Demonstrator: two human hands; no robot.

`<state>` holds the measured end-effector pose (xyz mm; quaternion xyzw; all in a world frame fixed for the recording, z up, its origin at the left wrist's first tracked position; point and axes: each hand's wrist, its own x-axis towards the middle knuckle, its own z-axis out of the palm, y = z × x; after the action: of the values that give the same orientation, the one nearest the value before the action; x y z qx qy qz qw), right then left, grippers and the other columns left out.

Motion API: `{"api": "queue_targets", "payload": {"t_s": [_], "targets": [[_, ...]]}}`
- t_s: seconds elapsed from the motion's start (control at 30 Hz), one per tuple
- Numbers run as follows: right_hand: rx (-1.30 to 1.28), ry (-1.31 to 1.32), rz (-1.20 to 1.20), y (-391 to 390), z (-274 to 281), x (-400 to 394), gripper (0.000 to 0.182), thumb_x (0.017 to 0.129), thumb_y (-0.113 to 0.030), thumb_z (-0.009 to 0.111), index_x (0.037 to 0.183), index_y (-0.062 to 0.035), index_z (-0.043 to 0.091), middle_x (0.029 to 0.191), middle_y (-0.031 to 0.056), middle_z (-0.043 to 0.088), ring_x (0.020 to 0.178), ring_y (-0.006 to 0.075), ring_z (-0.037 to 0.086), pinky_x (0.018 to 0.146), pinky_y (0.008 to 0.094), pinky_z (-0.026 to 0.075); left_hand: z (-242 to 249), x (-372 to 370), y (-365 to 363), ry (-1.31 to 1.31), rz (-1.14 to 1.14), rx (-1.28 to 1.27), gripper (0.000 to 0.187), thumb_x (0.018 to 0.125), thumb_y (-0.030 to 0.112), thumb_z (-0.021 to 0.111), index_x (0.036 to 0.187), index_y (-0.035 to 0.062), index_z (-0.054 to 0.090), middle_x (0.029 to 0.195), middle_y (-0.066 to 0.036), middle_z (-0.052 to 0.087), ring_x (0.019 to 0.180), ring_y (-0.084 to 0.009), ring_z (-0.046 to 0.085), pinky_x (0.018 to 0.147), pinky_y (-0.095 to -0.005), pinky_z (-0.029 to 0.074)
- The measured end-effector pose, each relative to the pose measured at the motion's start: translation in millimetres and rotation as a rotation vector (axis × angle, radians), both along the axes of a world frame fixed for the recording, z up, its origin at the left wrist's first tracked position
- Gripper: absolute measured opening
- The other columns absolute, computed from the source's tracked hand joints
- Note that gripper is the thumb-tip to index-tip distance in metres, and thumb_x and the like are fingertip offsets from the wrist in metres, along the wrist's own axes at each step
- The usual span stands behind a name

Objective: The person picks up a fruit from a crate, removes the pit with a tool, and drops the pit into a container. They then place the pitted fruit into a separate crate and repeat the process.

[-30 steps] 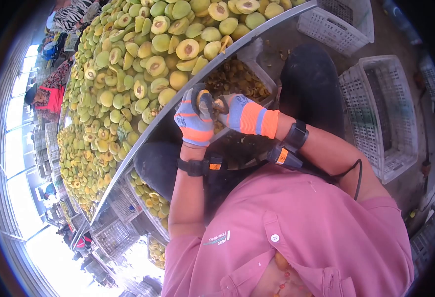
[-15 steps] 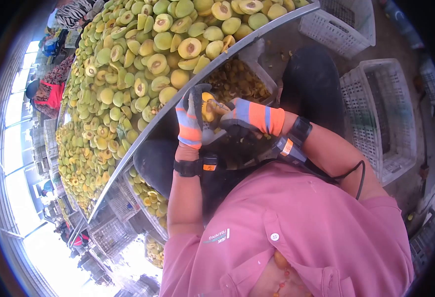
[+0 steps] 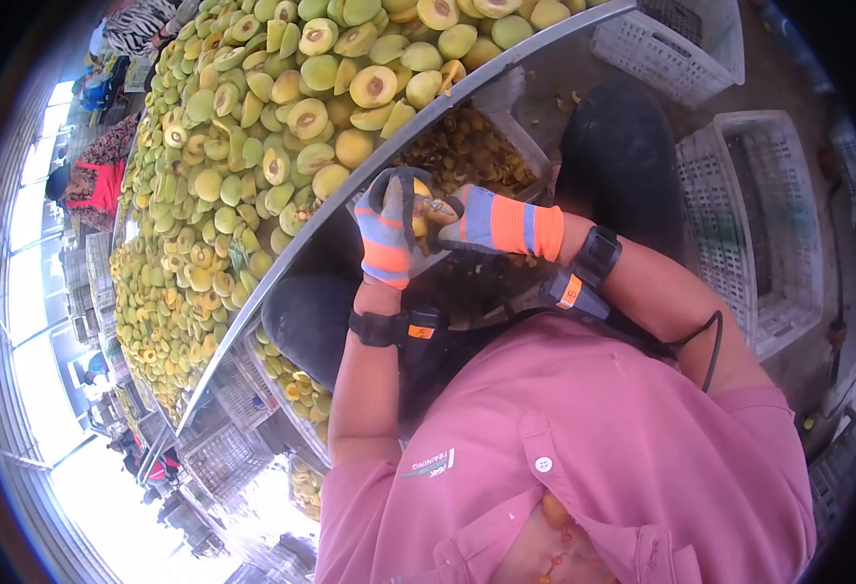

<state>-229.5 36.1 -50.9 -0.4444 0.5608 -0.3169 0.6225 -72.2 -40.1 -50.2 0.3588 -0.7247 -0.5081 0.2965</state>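
Note:
My left hand [image 3: 389, 219], in a grey, orange and blue glove, is closed around a yellow peach half [image 3: 421, 190]. Its fingers hide much of the fruit. Gloved alike, my right hand [image 3: 491, 219] grips a small pitting tool [image 3: 437, 208], whose metal end meets the fruit; most of the handle is inside the fist. Both hands are together over a crate of brownish-yellow fruit scraps [image 3: 467, 151], between my knees. Just beyond them, halved green-yellow peaches [image 3: 262, 127], many with brown pits, are heaped on a metal-edged table [image 3: 350, 190].
White plastic crates [image 3: 749, 234] [image 3: 666, 58] stand on the floor at my right. Below the table edge at my left is a crate of peach pieces [image 3: 296, 384]. A person in a red apron [image 3: 97, 185] is across the heap.
My left hand has shifted slightly right and turned, its fingers now covering more of the peach half. My right hand stays beside it with the tool against the fruit.

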Motion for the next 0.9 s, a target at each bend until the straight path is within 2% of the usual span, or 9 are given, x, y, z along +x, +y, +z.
{"api": "queue_targets", "payload": {"t_s": [0.1, 0.2, 0.3, 0.37, 0.47, 0.6, 0.7, 0.8, 0.9], "targets": [[0.029, 0.048, 0.054, 0.6, 11.8, -9.3, 0.04, 0.069, -0.029, 0.074, 0.082, 0.0082, 0.065, 0.071, 0.0138, 0.064, 0.062, 0.0206, 0.062, 0.054, 0.0337, 0.048, -13.0, 10.1, -17.1, -0.15, -0.187, -0.383, 0.021, 0.086, 0.004, 0.057, 0.106, -0.0012, 0.061, 0.093, -0.011, 0.065, 0.084, -0.019, 0.063, 0.071, -0.0321, 0.052], [0.069, -0.119, 0.129, -2.6, 1.2, -12.6, 0.042, 0.069, -0.03, 0.074, 0.084, 0.0086, 0.065, 0.069, 0.0133, 0.063, 0.066, 0.022, 0.063, 0.056, 0.0347, 0.049, -17.3, 12.0, -21.2, -0.213, -0.207, -0.436, 0.023, 0.085, -0.001, 0.056, 0.108, -0.0005, 0.061, 0.097, -0.013, 0.065, 0.084, -0.0214, 0.064, 0.072, -0.0321, 0.053], [0.049, -0.068, -0.034, -3.2, -10.7, -0.2, 0.031, 0.079, -0.026, 0.065, 0.087, 0.0032, 0.066, 0.061, 0.0088, 0.059, 0.045, 0.0141, 0.054, 0.038, 0.0309, 0.042, -17.4, 11.3, -24.4, -0.261, -0.208, -0.567, 0.025, 0.085, -0.004, 0.054, 0.109, -0.0002, 0.062, 0.099, -0.013, 0.064, 0.082, -0.0219, 0.063, 0.072, -0.0317, 0.053], [-0.091, -0.059, -0.004, -1.5, -13.0, 6.1, 0.03, 0.08, -0.027, 0.065, 0.085, 0.0026, 0.066, 0.061, 0.0081, 0.059, 0.044, 0.0128, 0.053, 0.037, 0.0289, 0.041, -15.9, 12.7, -21.6, -0.228, -0.102, -0.411, 0.026, 0.086, -0.005, 0.053, 0.109, -0.0002, 0.062, 0.099, -0.012, 0.063, 0.081, -0.0212, 0.062, 0.071, -0.0314, 0.053], [0.043, -0.126, 0.001, 1.8, 6.2, 4.7, 0.028, 0.08, -0.027, 0.064, 0.081, 0.0017, 0.065, 0.06, 0.0067, 0.058, 0.045, 0.0117, 0.054, 0.037, 0.0276, 0.04, -15.2, 3.3, -6.2, -0.083, 0.139, 0.039, 0.025, 0.086, -0.006, 0.052, 0.107, -0.0006, 0.063, 0.097, -0.01, 0.063, 0.079, -0.0193, 0.061, 0.07, -0.0309, 0.051], [-0.067, -0.076, 0.236, 3.0, -8.6, 2.6, 0.02, 0.084, -0.02, 0.065, 0.079, -0.0004, 0.064, 0.063, 0.0047, 0.056, 0.05, 0.0135, 0.053, 0.042, 0.0272, 0.039, 8.3, -10.3, 9.0, -0.049, 0.159, -0.155, 0.016, 0.087, 0.006, 0.056, 0.098, -0.0009, 0.064, 0.084, -0.007, 0.064, 0.072, -0.0171, 0.06, 0.067, -0.0281, 0.049], [0.081, -0.642, 0.165, 8.9, -15.1, -1.0, 0.013, 0.083, -0.017, 0.065, 0.078, -0.0046, 0.063, 0.058, 0.0001, 0.052, 0.048, 0.0123, 0.05, 0.042, 0.0251, 0.036, 19.2, -13.6, 8.9, -0.037, 0.084, -0.318, 0.015, 0.086, 0.01, 0.058, 0.094, -0.0009, 0.064, 0.081, -0.008, 0.064, 0.072, -0.0184, 0.061, 0.067, -0.028, 0.049], [-0.477, -0.505, 0.229, 3.0, -36.8, -1.8, 0.009, 0.083, -0.012, 0.063, 0.077, -0.0052, 0.062, 0.061, -0.0018, 0.053, 0.048, 0.0114, 0.049, 0.044, 0.0249, 0.034, 29.4, -7.1, -2.7, -0.038, -0.04, -0.258, 0.023, 0.09, 0.015, 0.052, 0.098, -0.003, 0.064, 0.085, -0.01, 0.066, 0.077, -0.0173, 0.062, 0.068, -0.0273, 0.049], [-0.706, -0.401, 0.242, -1.9, -44.1, -11.8, 0.012, 0.085, -0.013, 0.062, 0.076, -0.0054, 0.062, 0.063, -0.003, 0.053, 0.048, 0.009, 0.047, 0.045, 0.0251, 0.033, 27.8, -14.8, -8.3, 0.023, -0.152, -0.248, 0.029, 0.092, 0.018, 0.048, 0.102, -0.0047, 0.062, 0.087, -0.012, 0.066, 0.08, -0.0173, 0.063, 0.068, -0.0271, 0.049]]}}
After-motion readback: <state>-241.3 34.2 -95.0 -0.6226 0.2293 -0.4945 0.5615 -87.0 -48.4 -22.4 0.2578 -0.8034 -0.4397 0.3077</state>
